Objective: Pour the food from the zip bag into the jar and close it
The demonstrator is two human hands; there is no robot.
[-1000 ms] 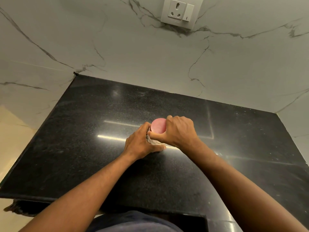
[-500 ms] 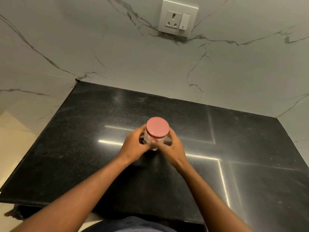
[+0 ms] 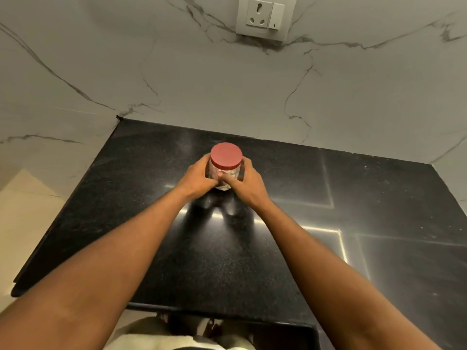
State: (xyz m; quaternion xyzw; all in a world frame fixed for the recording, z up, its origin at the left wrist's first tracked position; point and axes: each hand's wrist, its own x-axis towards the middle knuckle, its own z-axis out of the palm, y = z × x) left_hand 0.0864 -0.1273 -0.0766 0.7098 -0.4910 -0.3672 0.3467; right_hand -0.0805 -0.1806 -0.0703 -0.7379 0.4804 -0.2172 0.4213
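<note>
A clear jar [image 3: 223,174] with pale food inside stands upright on the black counter [image 3: 278,248], its red lid [image 3: 226,155] on top. My left hand [image 3: 198,176] wraps the jar's left side and my right hand [image 3: 246,181] wraps its right side, fingers meeting in front of the jar. No zip bag is in view.
A white marble wall [image 3: 227,92] rises behind the counter, with a socket and switch plate [image 3: 265,17] high up. The counter's left edge drops to a cream floor [image 3: 22,213]. The counter's front edge [image 3: 214,309] is close to my body.
My right hand came off the lid and went down to the jar's side. Both hands with the jar have moved farther back on the counter.
</note>
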